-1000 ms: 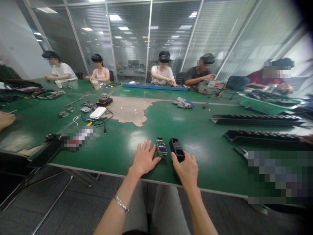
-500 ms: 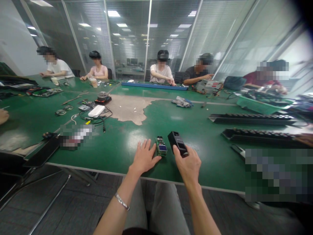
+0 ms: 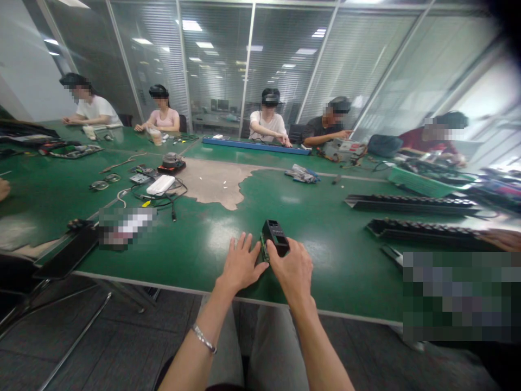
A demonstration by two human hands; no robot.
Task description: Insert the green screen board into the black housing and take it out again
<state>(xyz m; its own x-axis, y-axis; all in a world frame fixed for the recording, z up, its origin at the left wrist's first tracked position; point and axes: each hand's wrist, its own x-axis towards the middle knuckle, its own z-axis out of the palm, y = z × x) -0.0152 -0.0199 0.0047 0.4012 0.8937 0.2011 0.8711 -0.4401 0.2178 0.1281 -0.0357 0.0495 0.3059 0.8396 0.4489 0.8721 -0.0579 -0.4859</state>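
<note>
My right hand [image 3: 291, 270] grips a small black plastic casing [image 3: 275, 237] and holds it over a small green circuit board [image 3: 264, 253], which it now mostly hides. My left hand [image 3: 241, 263] lies flat on the green table [image 3: 195, 244] with its fingers spread, its fingertips beside the board's left edge. A silver bracelet is on my left wrist.
Cables, a white device [image 3: 161, 185] and small parts lie at mid-left. Long black strips [image 3: 409, 203] lie at right, a green basket [image 3: 419, 183] behind them. Several people sit working along the far side. A worn bare patch [image 3: 215, 182] marks the table's middle.
My right hand lifted the black casing off the table and carried it left over the circuit board. My left hand stayed flat beside the board.
</note>
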